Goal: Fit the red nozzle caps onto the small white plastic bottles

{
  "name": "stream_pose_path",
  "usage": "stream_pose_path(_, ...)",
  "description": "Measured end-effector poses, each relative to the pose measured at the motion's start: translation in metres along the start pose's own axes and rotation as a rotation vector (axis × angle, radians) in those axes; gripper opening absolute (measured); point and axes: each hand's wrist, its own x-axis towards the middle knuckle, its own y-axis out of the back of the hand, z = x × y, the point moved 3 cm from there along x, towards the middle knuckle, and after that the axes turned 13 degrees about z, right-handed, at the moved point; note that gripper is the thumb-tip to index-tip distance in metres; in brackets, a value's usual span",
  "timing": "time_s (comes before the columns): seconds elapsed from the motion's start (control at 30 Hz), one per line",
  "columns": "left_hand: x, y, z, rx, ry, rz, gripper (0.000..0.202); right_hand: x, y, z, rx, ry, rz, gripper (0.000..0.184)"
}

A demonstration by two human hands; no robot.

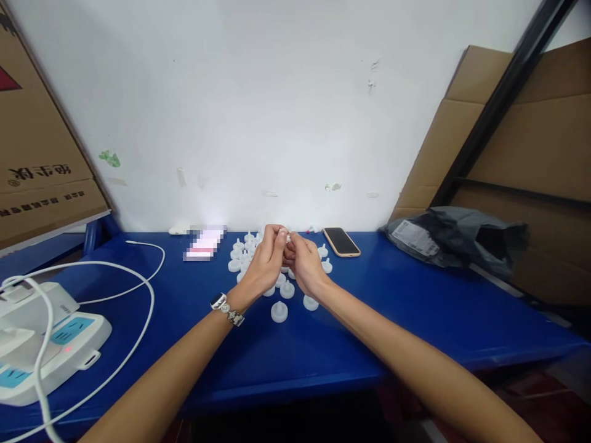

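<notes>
My left hand (264, 261) and my right hand (303, 263) meet above the middle of a blue table (406, 307). Their fingertips are pinched together on a small white plastic part (287, 236), which is mostly hidden by the fingers. Under and around the hands, several small white round plastic parts (279, 312) with a raised stub stand on the table. A bracelet and a watch sit on my left wrist.
A phone in a tan case (341, 241) lies face up right of the hands. A grey plastic mailing bag (455, 237) sits at the far right before leaning cardboard. A white power strip (50, 344) with white cables lies at the left. A blurred card (204, 242) lies near the wall.
</notes>
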Motion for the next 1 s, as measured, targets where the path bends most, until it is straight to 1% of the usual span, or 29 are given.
stream_pose_path(0.07,0.002,-0.002,-0.005,-0.051,0.062,0.006,0.037,0.0,-0.001,0.0,-0.001,0.017,0.015,0.046)
stream_pose_path(0.13,0.008,0.001,-0.012,-0.104,0.144,0.056,0.044,0.006,0.004,-0.003,-0.006,0.062,0.056,0.046)
stream_pose_path(0.17,0.011,0.006,-0.017,-0.132,0.206,0.128,0.049,0.011,0.009,-0.006,-0.01,0.091,0.086,0.045)
stream_pose_path(0.2,0.015,0.011,-0.022,-0.148,0.247,0.162,0.052,0.016,0.014,-0.009,-0.022,0.12,0.116,0.044)
stream_pose_path(0.23,0.019,0.016,-0.025,-0.152,0.248,0.174,0.05,0.022,0.019,-0.012,-0.045,0.145,0.137,0.043)
stream_pose_path(0.27,0.022,0.022,-0.028,-0.142,0.239,0.172,0.047,0.027,0.024,-0.014,-0.11,0.151,0.122,0.042)
stream_pose_path(0.3,0.024,0.026,-0.031,-0.121,0.222,0.155,0.044,0.031,0.027,-0.015,-0.221,0.165,0.089,0.041)
stream_pose_path(0.37,0.026,0.034,-0.034,-0.044,0.164,0.11,0.039,0.037,0.03,-0.015,-0.521,0.262,-0.009,0.041)
stream_pose_path(0.43,0.024,0.036,-0.036,0.05,0.097,0.036,0.035,0.039,0.028,-0.011,-0.805,0.363,-0.111,0.037)
stream_pose_path(0.47,0.023,0.036,-0.036,0.096,0.067,-0.005,0.034,0.04,0.026,-0.008,-0.905,0.392,-0.156,0.034)
stream_pose_path(0.53,0.02,0.035,-0.035,0.174,0.026,-0.07,0.032,0.042,0.022,-0.004,-1.001,0.41,-0.214,0.03)
stream_pose_path(0.6,0.018,0.035,-0.034,0.223,0.009,-0.092,0.03,0.045,0.022,-0.004,-0.975,0.403,-0.223,0.029)
stream_pose_path(0.73,0.015,0.033,-0.031,0.253,-0.019,-0.107,0.03,0.045,0.029,-0.006,-0.741,0.338,-0.213,0.033)
stream_pose_path(0.83,0.012,0.03,-0.027,0.25,-0.033,-0.15,0.033,0.04,0.036,-0.01,-0.613,0.31,-0.233,0.029)
stream_pose_path(0.93,0.011,0.028,-0.022,0.239,-0.033,-0.195,0.035,0.035,0.043,-0.02,-0.588,0.281,-0.24,0.023)
stream_pose_path(1.0,0.012,0.03,-0.021,0.254,-0.039,-0.18,0.031,0.031,0.048,-0.028,-0.658,0.247,-0.303,0.018)
